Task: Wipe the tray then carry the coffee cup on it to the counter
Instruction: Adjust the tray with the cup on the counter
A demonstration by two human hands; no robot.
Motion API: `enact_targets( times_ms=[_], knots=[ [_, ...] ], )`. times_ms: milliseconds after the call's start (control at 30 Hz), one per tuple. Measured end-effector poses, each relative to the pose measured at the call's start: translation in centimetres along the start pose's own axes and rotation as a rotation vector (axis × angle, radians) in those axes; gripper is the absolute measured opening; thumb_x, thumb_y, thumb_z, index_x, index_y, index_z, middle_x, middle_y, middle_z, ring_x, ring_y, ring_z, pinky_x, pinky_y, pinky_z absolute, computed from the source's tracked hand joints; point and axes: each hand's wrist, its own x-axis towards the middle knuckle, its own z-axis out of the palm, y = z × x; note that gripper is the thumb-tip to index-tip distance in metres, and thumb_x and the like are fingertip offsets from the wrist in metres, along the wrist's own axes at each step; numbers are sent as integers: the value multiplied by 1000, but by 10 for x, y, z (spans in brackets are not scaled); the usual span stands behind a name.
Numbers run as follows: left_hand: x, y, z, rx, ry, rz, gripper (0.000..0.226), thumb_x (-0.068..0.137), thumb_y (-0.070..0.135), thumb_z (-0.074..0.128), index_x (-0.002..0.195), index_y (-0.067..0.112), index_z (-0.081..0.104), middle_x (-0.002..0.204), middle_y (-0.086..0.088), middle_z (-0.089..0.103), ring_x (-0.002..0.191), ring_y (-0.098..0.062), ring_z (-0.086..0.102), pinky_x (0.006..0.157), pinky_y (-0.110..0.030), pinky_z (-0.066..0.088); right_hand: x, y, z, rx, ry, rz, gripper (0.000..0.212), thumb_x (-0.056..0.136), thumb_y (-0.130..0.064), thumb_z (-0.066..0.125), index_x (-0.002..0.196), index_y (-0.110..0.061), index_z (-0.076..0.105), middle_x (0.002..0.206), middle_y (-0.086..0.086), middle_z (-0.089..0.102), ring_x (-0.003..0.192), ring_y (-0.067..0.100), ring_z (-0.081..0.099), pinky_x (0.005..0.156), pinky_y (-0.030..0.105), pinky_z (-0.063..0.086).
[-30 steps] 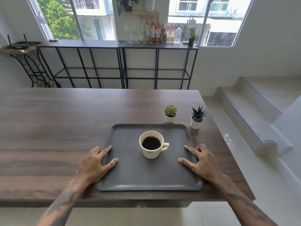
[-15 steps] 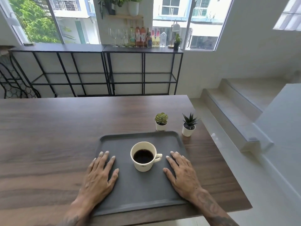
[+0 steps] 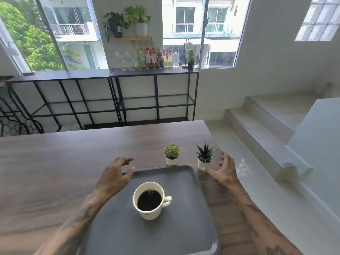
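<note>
A dark grey tray (image 3: 185, 234) lies on the wooden table (image 3: 55, 172). On its middle stands a white coffee cup (image 3: 149, 200) filled with black coffee, handle to the right. My left hand (image 3: 114, 176) hovers over the tray's far left corner, fingers apart and curled, holding nothing. My right hand (image 3: 223, 171) is off the tray past its far right corner, fingers spread, beside a small pot. Neither hand touches the cup.
Two small potted succulents, a pale green one (image 3: 172, 154) and a spiky dark one (image 3: 204, 156), stand just behind the tray. The table's right edge drops to a tiled floor with steps (image 3: 261, 129). A black shelf unit (image 3: 117, 74) with bottles and glasses lines the window.
Both hands have lifted off the tray and moved forward to its far corners. The view has tilted up and moved closer, so the tray and cup appear nearer.
</note>
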Motion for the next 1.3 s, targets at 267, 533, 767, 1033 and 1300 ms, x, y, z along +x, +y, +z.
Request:
enact_targets(
  times_ms=[267, 533, 767, 1033, 1300],
  knots=[
    [108, 67, 66, -247, -535, -74, 109, 59, 21, 94, 147, 12, 30, 137, -7, 47, 118, -16, 47, 101, -26, 41, 40, -3, 5, 95, -182, -111, 114, 54, -36, 91, 145, -20, 24, 133, -2, 38, 118, 21, 49, 99, 29, 42],
    [113, 59, 104, -385, -333, -91, 56, 48, 26, 93, 96, 25, 65, 85, 6, 74, 80, -13, 68, 80, -35, 55, 41, 0, 9, 32, -151, -113, 50, 67, -42, 80, 106, -25, 54, 86, -19, 68, 77, -6, 63, 79, 28, 53],
    [156, 61, -34, -324, 11, -58, 60, 58, 27, 93, 110, 19, 63, 95, 3, 71, 88, -13, 68, 69, -19, 49, 86, -98, -20, 96, 51, -347, 49, 70, -33, 82, 103, -14, 52, 87, -4, 63, 73, 14, 62, 70, 25, 47],
    [81, -16, -198, -54, 240, -155, 58, 59, 28, 92, 109, 16, 64, 94, 2, 68, 87, -16, 63, 70, -21, 45, 82, -260, 13, 158, -115, -559, 44, 69, -40, 79, 103, -27, 55, 89, -11, 61, 84, 15, 62, 79, 27, 47],
    [-120, -169, -185, -103, 301, -531, 46, 50, 45, 87, 88, 31, 68, 81, 8, 74, 81, -13, 70, 73, -32, 54, -38, -327, 205, 221, -597, -495, 42, 62, -39, 80, 98, -33, 60, 93, -7, 65, 90, 16, 63, 80, 30, 50]
  ],
)
